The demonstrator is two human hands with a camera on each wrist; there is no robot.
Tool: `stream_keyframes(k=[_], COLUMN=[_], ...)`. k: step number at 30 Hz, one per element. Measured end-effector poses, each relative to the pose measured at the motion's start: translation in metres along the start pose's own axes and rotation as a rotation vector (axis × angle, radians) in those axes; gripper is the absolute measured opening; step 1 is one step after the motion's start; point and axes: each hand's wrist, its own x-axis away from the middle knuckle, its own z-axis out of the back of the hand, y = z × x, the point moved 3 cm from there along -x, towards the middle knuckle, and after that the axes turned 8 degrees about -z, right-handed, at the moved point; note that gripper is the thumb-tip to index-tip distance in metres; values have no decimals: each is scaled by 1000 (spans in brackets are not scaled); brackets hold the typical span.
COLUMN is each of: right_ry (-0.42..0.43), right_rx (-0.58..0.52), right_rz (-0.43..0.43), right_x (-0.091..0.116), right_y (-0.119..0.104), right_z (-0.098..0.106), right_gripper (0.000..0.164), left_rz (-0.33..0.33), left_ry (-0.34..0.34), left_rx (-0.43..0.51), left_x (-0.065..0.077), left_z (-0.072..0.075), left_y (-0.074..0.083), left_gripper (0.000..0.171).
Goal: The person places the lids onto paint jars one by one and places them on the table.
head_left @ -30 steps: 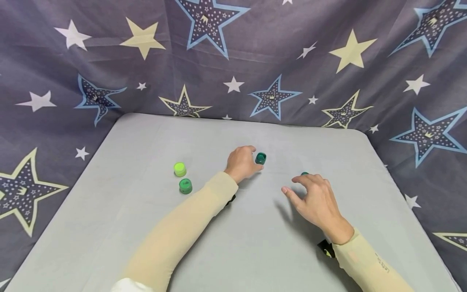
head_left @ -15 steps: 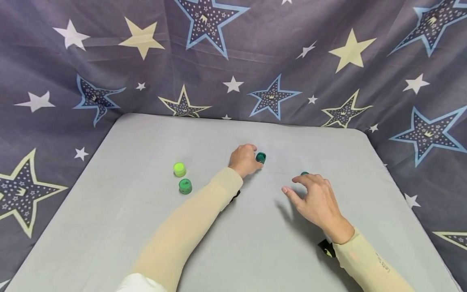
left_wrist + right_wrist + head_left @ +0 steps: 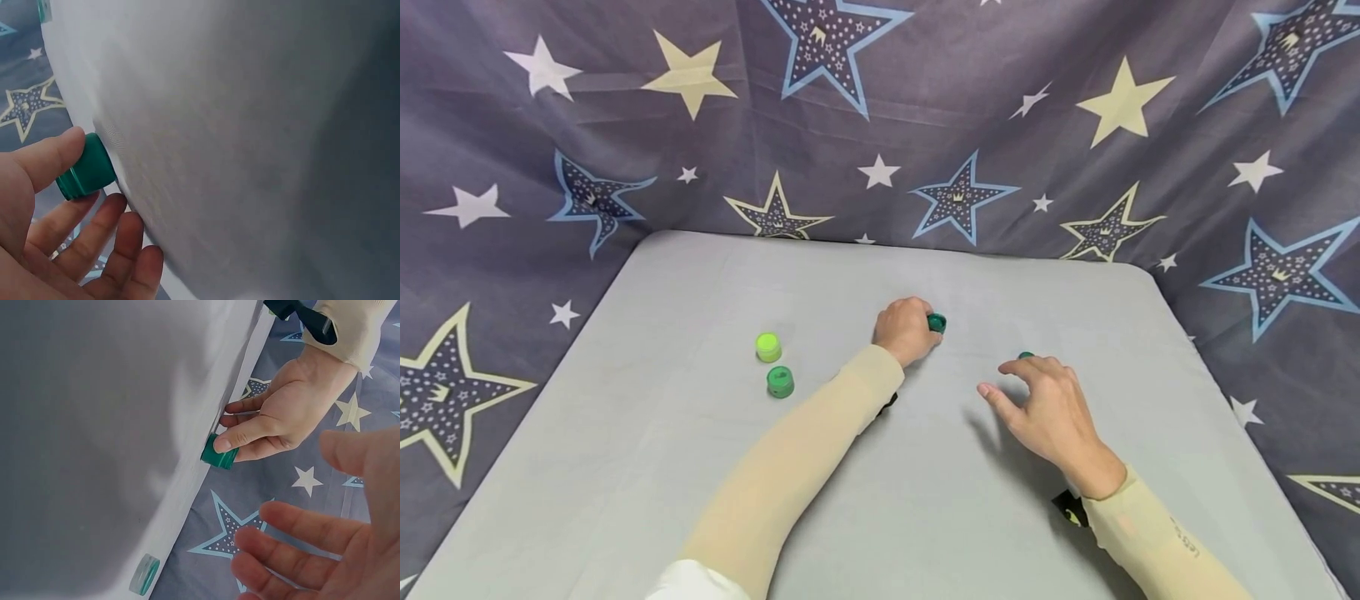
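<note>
Left hand (image 3: 906,330) has the dark green jar (image 3: 937,322) pinched at the fingertips, thumb on the near side, forefinger on the far, down at the tabletop (image 3: 625,467); right hand (image 3: 1051,410) relaxed, fingers apart, just beside a second green jar (image 3: 145,575).

In the head view, the right hand (image 3: 1052,412) hides most of a small teal round container (image 3: 1027,356), and the left hand (image 3: 907,331) covers part of the dark green cylindrical jar (image 3: 937,322). Dark lettering (image 3: 1186,540) on the beige fabric sleeve (image 3: 1150,533) is too small to read. The left wrist view's top edge crops a green object (image 3: 44,10).
</note>
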Motion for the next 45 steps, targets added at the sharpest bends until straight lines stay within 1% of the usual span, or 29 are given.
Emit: stream_keyframes(k=[4, 9, 13, 18, 25, 31, 39, 45], right_ry=[8, -1, -8, -12, -11, -44, -65, -103], right_rx=[-1, 10, 14, 16, 38, 69, 97, 133], right_rz=[-4, -12, -25, -42, -33, -41, -57, -108], right_x=[-2, -5, -8, -13, -17, -23, -28, -32], right_y=[1, 4, 6, 9, 14, 20, 34, 42], right_z=[1, 2, 2, 4, 5, 4, 0, -2], right_gripper=[34, 36, 37, 36, 37, 40, 41, 42], left_rz=[-2, 6, -18, -35, -22, -42, -69, -106], left_ry=[-6, -23, -28, -27, -27, -17, -36, -31], left_rx=[24, 78, 116, 145, 157, 153, 151, 156], left_x=[2, 7, 12, 18, 26, 35, 48, 60], left_z=[0, 2, 7, 13, 20, 28, 33, 37], left_y=[0, 2, 1, -2, -5, -4, -1, 0], left_gripper=[27, 16, 13, 14, 15, 13, 26, 21])
